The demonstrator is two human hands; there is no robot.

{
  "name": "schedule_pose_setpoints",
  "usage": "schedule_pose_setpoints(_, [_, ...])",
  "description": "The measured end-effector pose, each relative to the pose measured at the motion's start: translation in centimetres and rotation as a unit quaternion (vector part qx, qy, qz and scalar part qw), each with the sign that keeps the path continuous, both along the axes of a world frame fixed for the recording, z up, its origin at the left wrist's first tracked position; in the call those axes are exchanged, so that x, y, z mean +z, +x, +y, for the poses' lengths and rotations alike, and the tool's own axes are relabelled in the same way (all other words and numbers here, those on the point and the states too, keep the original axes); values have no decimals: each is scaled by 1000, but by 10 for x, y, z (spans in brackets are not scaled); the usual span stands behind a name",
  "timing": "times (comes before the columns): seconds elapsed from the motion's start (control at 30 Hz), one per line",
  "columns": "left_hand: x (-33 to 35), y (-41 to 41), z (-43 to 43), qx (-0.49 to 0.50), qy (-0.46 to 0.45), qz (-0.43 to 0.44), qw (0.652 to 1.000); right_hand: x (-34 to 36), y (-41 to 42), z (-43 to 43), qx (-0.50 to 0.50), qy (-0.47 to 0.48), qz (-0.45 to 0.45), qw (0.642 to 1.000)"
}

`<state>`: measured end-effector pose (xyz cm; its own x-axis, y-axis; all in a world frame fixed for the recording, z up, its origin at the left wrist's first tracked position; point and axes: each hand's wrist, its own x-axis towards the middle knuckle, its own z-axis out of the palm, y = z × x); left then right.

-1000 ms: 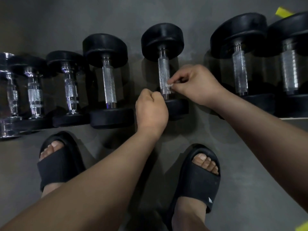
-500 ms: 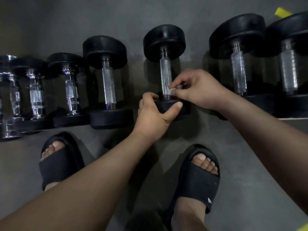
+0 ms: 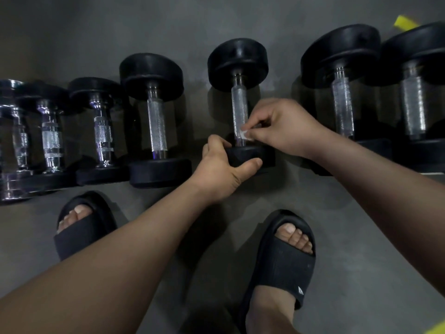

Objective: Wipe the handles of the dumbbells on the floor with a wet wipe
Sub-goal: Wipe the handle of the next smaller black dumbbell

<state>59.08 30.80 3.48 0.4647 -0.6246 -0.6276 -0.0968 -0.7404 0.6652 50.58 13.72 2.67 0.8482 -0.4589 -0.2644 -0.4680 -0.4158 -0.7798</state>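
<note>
Several black dumbbells lie in a row on the grey floor (image 3: 337, 225), handles pointing away from me. At the middle dumbbell (image 3: 238, 59), my right hand (image 3: 284, 128) pinches a small white wet wipe (image 3: 243, 135) against the lower end of the knurled chrome handle (image 3: 239, 107). My left hand (image 3: 221, 169) grips the near black weight head (image 3: 250, 156) of that dumbbell, thumb across its front and fingers over its left side.
Left of it lie a larger dumbbell (image 3: 156, 116) and smaller chrome-handled ones (image 3: 102, 133). Two big dumbbells (image 3: 342, 102) lie to the right. My feet in black slides (image 3: 281, 261) stand close in front. A yellow object (image 3: 405, 22) shows at top right.
My left hand went from a closed fist beside the near weight head to gripping it. My right hand kept the wipe at the handle's lower end.
</note>
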Motion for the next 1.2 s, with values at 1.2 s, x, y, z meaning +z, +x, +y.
schedule_pose_setpoints(1.2, [8, -1, -6, -78, 20, -47, 996, -11, 30, -11, -105, -149, -84, 980])
